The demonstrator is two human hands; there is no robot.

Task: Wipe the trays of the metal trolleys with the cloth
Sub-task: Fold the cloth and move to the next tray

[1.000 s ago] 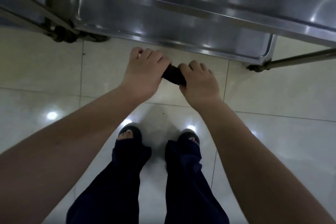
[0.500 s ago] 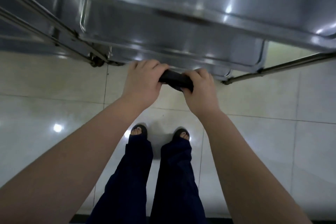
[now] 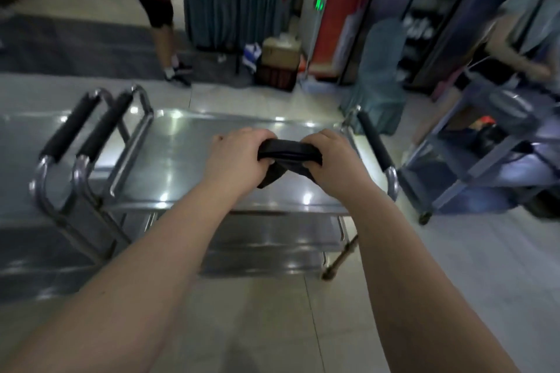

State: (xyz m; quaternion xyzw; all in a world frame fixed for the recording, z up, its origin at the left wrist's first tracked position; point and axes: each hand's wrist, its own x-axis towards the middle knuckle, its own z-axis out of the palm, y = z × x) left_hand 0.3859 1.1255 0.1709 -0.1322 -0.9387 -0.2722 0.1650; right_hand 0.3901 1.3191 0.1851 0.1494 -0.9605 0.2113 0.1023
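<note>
Gripping the dark cloth [image 3: 289,152] at either end, the left hand [image 3: 239,159] and right hand [image 3: 331,157] hold it bunched over the trolley's top tray [image 3: 178,160]; contact with the steel is unclear. Black-padded handles [image 3: 71,126] crowd the left, and a blue cart [image 3: 472,169] stands to the right. Beyond, a standing person [image 3: 157,9] is cut off and blurred. The lower trays [image 3: 272,241] are mostly hidden.
</note>
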